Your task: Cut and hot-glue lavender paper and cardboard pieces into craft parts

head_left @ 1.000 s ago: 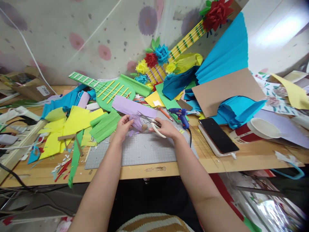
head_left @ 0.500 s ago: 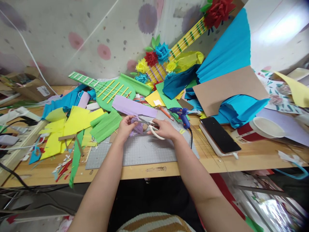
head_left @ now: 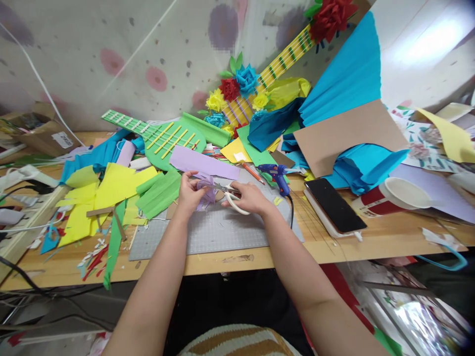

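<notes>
My left hand (head_left: 189, 194) pinched the lilac crepe-paper piece (head_left: 210, 199) over the grey cutting mat (head_left: 230, 235), mid-surface (head_left: 319, 239); my right hand (head_left: 250, 199) gripped the white-handled scissors (head_left: 226, 189), tips at the paper. Judged best: paper taut, short snips, skin clear.

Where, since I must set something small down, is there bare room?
Front part of the grey gridded cutting mat, between the forearms; wooden tabletop between black rectangular phone, red-and-white paper cup and front edge. Crowded: left, with yellow paper sheets; the mat's back, around white-handled metal scissors.
</notes>
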### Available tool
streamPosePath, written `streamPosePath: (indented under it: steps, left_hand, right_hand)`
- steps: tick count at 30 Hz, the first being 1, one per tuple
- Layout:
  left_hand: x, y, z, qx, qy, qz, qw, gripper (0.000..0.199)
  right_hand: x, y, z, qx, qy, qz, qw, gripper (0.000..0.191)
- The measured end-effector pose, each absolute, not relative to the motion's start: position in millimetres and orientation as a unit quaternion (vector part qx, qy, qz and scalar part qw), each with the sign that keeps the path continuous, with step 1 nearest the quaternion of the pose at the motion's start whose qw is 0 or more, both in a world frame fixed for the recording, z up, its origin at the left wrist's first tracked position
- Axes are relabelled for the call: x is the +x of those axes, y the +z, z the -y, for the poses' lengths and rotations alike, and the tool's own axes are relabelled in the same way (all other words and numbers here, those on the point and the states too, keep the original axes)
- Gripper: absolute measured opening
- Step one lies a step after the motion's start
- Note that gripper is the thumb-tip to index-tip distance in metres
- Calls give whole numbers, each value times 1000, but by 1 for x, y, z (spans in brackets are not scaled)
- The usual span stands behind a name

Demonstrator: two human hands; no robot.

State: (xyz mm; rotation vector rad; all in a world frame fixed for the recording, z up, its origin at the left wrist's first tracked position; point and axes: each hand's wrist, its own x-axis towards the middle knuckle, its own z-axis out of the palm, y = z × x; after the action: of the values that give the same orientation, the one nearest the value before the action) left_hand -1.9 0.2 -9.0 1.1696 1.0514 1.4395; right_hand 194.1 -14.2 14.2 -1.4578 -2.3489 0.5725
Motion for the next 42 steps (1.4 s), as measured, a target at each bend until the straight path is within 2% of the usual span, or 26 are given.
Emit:
streamPosePath:
  steps: [42]
  left_hand:
    - [-9,-8,-1,482,572,-423,511,56]
  right_hand:
    - [199,13,12,-543,226,794,154,42]
